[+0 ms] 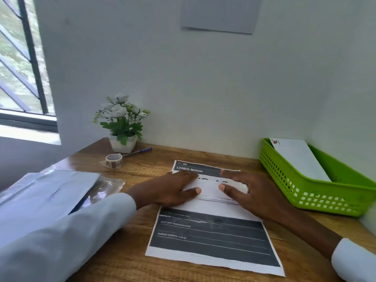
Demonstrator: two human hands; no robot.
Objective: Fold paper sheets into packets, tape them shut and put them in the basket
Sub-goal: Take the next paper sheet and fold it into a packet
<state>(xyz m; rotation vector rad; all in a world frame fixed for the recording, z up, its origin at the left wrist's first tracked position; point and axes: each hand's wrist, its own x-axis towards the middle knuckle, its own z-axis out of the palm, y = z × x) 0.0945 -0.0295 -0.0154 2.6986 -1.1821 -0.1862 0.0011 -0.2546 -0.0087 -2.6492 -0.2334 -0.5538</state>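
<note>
A printed paper sheet (211,235) with dark bands lies flat on the wooden desk (126,259) in front of me. My left hand (168,190) and my right hand (246,192) press flat on its middle, fingers straight and thumbs pointing toward each other. A small white folded piece seems to lie under my fingers. The green plastic basket (313,188) stands at the right and holds one white folded packet (299,159). A roll of clear tape (114,160) sits at the back left.
A white pot of flowers (123,127) stands against the wall, with a blue pen (138,152) beside the tape. A stack of paper sheets and clear plastic sleeves (46,194) lies at the left. A window is further left.
</note>
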